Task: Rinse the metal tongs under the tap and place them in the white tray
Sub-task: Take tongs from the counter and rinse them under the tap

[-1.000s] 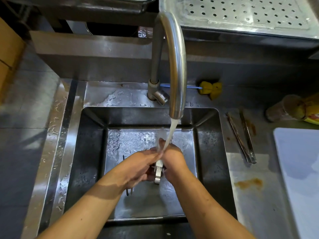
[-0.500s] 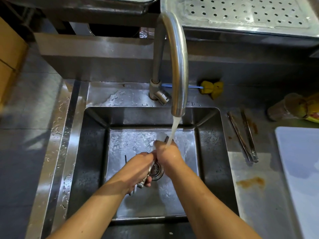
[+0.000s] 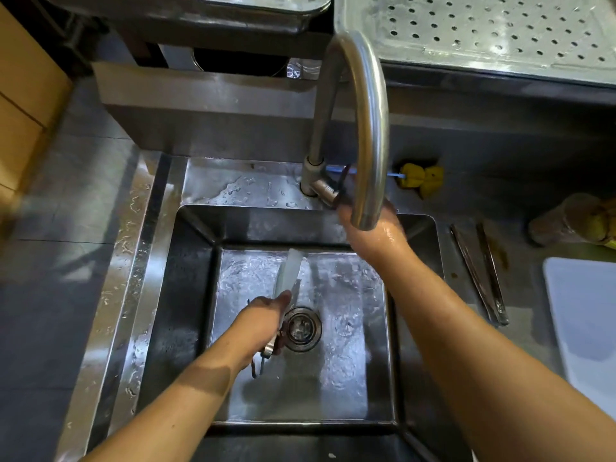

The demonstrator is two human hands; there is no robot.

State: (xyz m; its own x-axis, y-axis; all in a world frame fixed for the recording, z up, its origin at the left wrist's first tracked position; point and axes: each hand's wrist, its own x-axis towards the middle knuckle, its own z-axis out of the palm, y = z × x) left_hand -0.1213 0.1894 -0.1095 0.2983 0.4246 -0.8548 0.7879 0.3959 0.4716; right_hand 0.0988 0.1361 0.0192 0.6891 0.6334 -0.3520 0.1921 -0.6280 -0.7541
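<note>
My left hand (image 3: pixel 263 325) grips a pair of metal tongs (image 3: pixel 287 274) over the drain of the steel sink (image 3: pixel 186 295). Their pale wet ends point up toward the tap, and the hinge end sticks out below my fist. My right hand (image 3: pixel 380 231) is raised to the tap (image 3: pixel 370 128). Its fingers reach behind the spout onto the tap lever (image 3: pixel 325 191) and look blurred. I see no water stream leaving the spout. The white tray (image 3: pixel 586 328) lies on the counter at the right edge.
A second pair of metal tongs (image 3: pixel 480 271) lies on the stained counter between sink and tray. A yellow brush (image 3: pixel 421 176) rests behind the tap. A bottle (image 3: pixel 573 221) lies on its side at the far right. A perforated metal tray (image 3: pixel 493 28) sits above.
My right hand has let go of the tongs and moved up to the tap lever. The water stream has stopped showing. My left hand alone now holds the tongs, lower and further left.
</note>
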